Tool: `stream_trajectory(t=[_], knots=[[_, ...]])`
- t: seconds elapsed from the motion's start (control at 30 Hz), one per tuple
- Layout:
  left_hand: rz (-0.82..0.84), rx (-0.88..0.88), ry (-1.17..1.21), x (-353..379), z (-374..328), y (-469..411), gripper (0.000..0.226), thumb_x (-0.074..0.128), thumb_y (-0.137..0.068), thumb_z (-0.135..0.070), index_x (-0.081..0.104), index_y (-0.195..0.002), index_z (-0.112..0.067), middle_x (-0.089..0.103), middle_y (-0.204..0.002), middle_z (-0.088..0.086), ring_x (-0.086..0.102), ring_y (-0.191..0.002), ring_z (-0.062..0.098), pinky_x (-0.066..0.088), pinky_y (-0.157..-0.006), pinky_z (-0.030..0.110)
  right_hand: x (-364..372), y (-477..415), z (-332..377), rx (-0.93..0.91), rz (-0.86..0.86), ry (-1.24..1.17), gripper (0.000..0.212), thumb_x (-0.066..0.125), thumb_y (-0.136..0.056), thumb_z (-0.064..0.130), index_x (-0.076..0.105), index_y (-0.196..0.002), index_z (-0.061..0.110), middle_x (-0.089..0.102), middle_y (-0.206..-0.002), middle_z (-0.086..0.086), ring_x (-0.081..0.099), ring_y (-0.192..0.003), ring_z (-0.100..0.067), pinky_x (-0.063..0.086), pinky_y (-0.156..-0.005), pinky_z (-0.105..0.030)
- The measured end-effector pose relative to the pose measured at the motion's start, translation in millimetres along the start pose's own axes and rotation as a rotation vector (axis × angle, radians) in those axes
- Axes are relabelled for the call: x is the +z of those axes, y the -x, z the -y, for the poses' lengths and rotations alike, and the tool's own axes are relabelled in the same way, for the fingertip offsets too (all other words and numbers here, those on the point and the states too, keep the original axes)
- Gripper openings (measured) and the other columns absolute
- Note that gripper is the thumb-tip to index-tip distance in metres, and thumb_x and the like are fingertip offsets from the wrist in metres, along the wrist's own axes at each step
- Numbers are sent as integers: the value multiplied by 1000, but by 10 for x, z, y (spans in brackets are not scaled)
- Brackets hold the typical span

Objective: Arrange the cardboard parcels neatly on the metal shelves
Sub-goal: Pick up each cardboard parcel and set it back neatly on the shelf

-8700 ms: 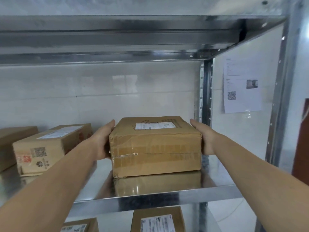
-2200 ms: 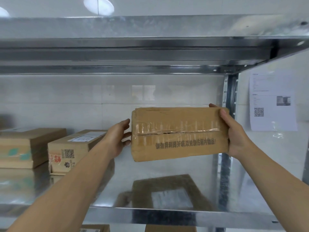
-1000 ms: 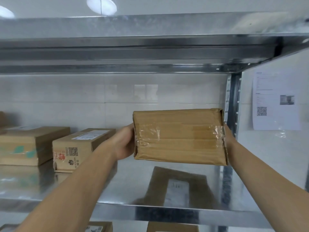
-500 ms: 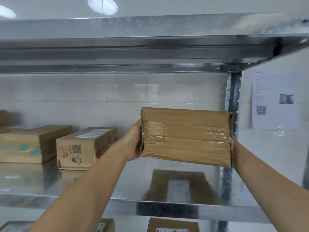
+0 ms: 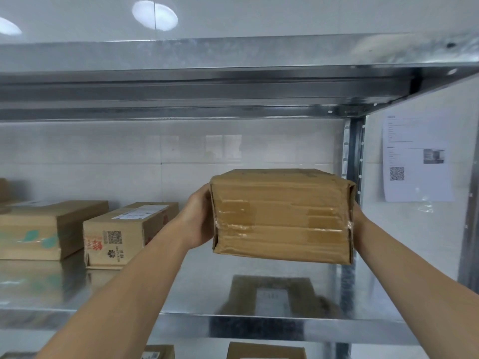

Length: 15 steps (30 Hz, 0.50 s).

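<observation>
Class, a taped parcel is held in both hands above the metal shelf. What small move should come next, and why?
Probably lower the taped parcel down onto the metal shelf: left hand and right hand hold its ends, it hangs above bare metal, beside the QR-coded parcel.

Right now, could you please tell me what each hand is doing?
Left hand: holds the parcel.
Right hand: holds the same parcel.

Taped brown parcel, slightly tilted, gripped between my left hand and right hand, clear above the steel shelf. At left, flat on it: labelled box, green-marked box.
</observation>
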<state>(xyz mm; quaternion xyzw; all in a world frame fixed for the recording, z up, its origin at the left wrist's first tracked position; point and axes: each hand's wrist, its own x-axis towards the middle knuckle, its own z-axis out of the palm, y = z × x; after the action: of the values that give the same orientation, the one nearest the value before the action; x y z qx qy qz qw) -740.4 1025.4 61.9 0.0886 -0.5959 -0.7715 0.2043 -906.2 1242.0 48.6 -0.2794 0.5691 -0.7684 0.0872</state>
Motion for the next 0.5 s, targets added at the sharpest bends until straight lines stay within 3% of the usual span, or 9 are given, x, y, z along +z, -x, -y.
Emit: stream_trajectory(t=[0.07,0.13,0.2,0.33,0.43,0.5], knots=[[-10,19,-4,-24,3,-38,42,40,-104,-46,72,-106,-18,79,-89,4,76,-73,20,53,-72,37,93,46,63,63,66,-91,86,30,-112,36,61,-34,18,55,-40,5,55,-34,-8,43,-34,-16],[-28,15,4,-55,10,-57,46,41,-104,-51,71,-111,-17,79,-95,6,75,-80,22,51,-77,38,56,53,54,87,60,-114,71,35,-111,39,70,-53,18,61,-44,2,60,-36,-9,45,-35,-18],[-38,14,18,-74,19,-72,44,42,-104,-53,70,-110,-19,78,-97,6,73,-85,22,50,-79,37,81,84,68,97,10,-124,48,40,-110,36,64,-74,14,63,-47,2,61,-38,-11,46,-36,-18],[-61,30,10,-92,36,-103,41,44,-103,-54,69,-91,-23,73,-92,2,69,-84,21,49,-79,36,93,31,55,164,-41,-129,39,49,-108,28,55,-72,16,56,-43,4,55,-34,-10,43,-36,-16],[-81,54,-33,-105,38,-137,45,37,-105,-56,65,-93,-22,72,-88,1,70,-78,19,50,-73,35,109,25,53,128,-10,-144,33,59,-103,34,64,-75,18,62,-52,4,62,-43,-10,50,-46,-23],[-94,76,-62,-112,45,-164,48,35,-105,-58,66,-100,-22,71,-100,5,71,-87,22,52,-77,37,135,19,67,86,13,-130,28,60,-102,37,70,-82,21,66,-58,4,67,-49,-12,53,-52,-26]])
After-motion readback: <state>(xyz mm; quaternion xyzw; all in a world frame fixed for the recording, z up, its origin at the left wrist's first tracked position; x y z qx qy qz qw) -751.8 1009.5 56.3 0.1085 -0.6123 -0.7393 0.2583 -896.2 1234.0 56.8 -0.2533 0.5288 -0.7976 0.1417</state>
